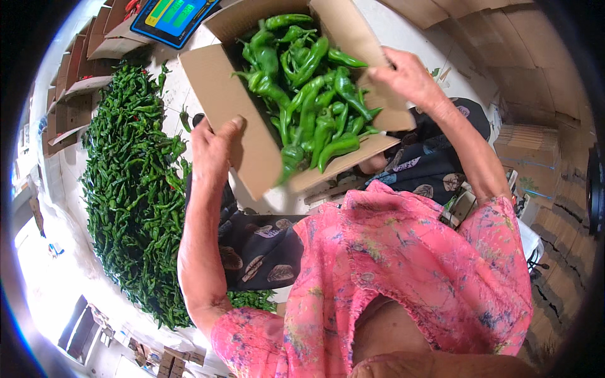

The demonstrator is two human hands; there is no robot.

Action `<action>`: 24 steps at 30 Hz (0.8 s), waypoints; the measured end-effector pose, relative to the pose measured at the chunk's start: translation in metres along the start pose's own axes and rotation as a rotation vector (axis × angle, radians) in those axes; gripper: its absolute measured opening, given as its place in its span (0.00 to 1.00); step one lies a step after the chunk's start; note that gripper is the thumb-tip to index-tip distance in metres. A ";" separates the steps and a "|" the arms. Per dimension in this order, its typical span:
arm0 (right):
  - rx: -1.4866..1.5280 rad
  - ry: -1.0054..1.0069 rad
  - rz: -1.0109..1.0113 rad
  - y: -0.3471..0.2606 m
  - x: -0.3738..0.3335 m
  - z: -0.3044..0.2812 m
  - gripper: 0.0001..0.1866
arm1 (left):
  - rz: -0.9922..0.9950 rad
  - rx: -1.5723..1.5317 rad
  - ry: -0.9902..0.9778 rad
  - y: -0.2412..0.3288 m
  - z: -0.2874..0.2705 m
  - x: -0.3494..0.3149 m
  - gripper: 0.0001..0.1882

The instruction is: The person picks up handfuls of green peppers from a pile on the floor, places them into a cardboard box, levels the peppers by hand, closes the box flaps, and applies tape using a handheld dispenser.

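Between my two hands is an open cardboard box (211, 88) with its flaps folded outward, and a heap of long green peppers (315, 113) lies in it. My left hand (214, 142) grips the left flap, thumb on its inner face and fingers behind. On the right side, my right hand (406, 77) is closed on the other flap, its fingers partly out of sight behind the cardboard. One blurred pepper (291, 165) hangs at the near edge of the box. The box tilts toward me, so its contents show.
A large pile of green peppers (132, 201) covers the floor at left. Beyond the box stands a blue-framed scale display (173, 20). Several open cartons (82, 88) line the far left. Flattened cardboard (526, 148) is stacked at right.
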State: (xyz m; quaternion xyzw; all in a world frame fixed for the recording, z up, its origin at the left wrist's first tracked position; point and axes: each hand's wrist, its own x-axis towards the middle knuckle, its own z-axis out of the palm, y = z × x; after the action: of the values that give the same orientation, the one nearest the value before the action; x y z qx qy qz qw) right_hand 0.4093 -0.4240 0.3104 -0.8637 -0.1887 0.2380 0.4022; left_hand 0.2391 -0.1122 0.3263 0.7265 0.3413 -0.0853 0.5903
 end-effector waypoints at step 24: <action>-0.436 -0.105 0.019 -0.018 0.012 0.020 0.21 | 0.095 0.036 0.053 -0.040 -0.038 0.036 0.14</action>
State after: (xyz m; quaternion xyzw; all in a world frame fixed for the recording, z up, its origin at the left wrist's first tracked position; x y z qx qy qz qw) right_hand 0.4053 -0.3947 0.3099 -0.9183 -0.2485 0.2400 0.1933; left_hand 0.2315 -0.0601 0.2864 0.7544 0.3204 -0.0442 0.5712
